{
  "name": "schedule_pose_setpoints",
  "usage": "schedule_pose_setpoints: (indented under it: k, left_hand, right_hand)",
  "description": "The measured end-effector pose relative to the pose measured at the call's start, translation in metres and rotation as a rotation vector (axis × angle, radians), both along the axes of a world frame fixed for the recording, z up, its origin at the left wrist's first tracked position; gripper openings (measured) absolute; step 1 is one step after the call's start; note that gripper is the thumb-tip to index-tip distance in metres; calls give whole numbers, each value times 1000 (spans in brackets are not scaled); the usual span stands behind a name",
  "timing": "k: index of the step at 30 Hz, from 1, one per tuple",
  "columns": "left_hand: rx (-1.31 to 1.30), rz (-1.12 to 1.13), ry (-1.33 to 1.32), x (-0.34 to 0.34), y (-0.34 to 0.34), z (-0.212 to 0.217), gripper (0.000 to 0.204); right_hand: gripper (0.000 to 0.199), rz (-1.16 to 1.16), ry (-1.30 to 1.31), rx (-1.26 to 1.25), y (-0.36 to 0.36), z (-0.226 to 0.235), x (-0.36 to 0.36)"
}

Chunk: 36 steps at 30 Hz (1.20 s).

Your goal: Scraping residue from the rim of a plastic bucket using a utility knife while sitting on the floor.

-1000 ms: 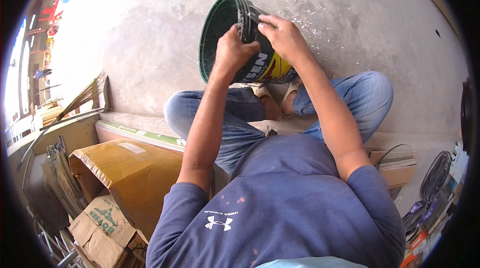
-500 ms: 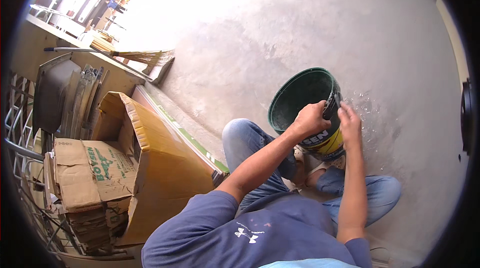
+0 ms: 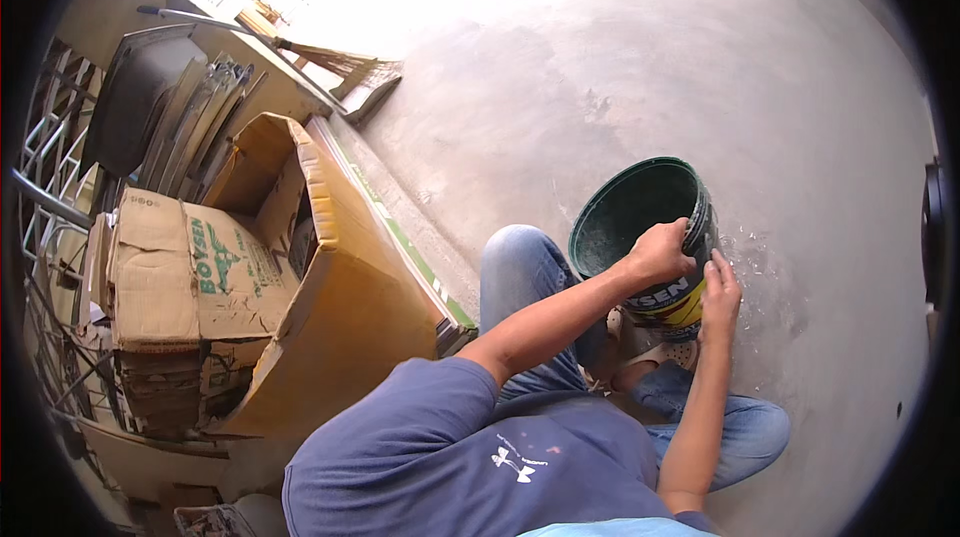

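A bucket, dark green inside and black outside with a yellow label, stands tilted in front of my crossed legs. My left hand reaches over its near side, with closed fingers gripping the rim. Close to the bucket's right outer wall is my right hand, its fingers bent and pressed together. Whatever lies between those fingers is too small or hidden to make out. Pale residue marks the bucket's right edge. Small whitish flakes lie on the floor just right of it.
At my left, a large yellowish carton leans open beside flattened cardboard. Long boards lie along its right side. Farther off are a broom and a dustpan. Metal racking borders the far left.
The whole view has shifted, so the bucket and cartons appear displaced. My right hand sits slightly lower along the bucket's side, while my left stays at the rim.
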<state>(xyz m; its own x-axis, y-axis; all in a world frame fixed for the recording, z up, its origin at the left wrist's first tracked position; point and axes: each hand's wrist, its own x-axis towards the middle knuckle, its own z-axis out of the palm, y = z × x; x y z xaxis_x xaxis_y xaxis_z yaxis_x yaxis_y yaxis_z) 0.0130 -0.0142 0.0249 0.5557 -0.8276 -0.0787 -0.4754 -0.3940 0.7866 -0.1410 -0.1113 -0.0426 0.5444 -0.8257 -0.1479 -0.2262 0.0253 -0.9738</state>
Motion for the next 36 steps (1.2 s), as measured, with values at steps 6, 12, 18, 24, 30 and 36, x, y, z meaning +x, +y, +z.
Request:
schedule_pose_setpoints:
  k: [6, 12, 18, 24, 30, 36]
  left_hand:
    - [-2, -3, -25, 0, 6, 3, 43]
    - [32, -20, -27, 32, 15, 4, 54]
    - [46, -12, 110, 22, 14, 9, 46]
    - [74, -45, 103, 18, 17, 9, 46]
    - [74, -36, 59, 14, 19, 13, 44]
    - [71, -66, 49, 11, 15, 13, 43]
  right_hand:
    - [39, 37, -116, 204, -5, 37, 21]
    - [44, 37, 4, -7, 12, 51, 37]
    - [43, 51, 35, -69, 12, 48, 33]
    - [42, 36, 34, -141, 15, 61, 30]
    - [44, 89, 69, -65, 24, 66, 19]
    - [43, 40, 64, -136, 13, 61, 23]
